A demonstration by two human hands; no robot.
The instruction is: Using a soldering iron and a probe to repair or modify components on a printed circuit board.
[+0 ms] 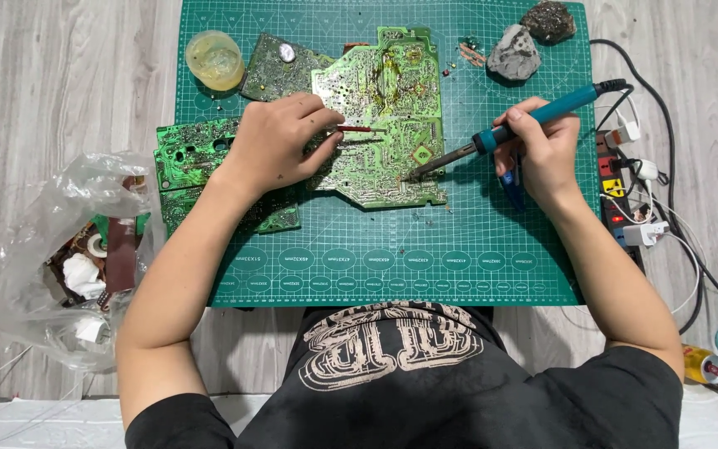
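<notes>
Large green printed circuit board (380, 125), irregular in outline, solder side up, lies flat on the green gridded cutting mat (475, 249), a little toward 12 o'clock of mat centre. Left hand (272, 145) rests on its 9 o'clock edge, fingers curled, thumb and forefinger pinching a thin red-handled tool (355, 129), possibly tweezers or a pick; too small to tell. Right hand (542, 145) at 3 o'clock wraps closed round a teal-handled soldering iron (508, 129), held pen-fashion, tip touching the board near its 4 o'clock corner. Judgement: board is light, stiff, brittle at joints and traces; best steadied by bare edges, away from the hot tip. More green boards (184, 158) overlap under the left wrist, another (276, 66) at 11 o'clock. Yellowish round plastic tub (213, 58) at 10 o'clock; two grey rocky lumps (515, 51) at 1 o'clock. Mat sits on pale grey wood-grain surface (60, 83). Clear plastic bag of scraps (76, 249) at 8 o'clock; power strip with plugs and cables (625, 183) at 3 o'clock.
</notes>
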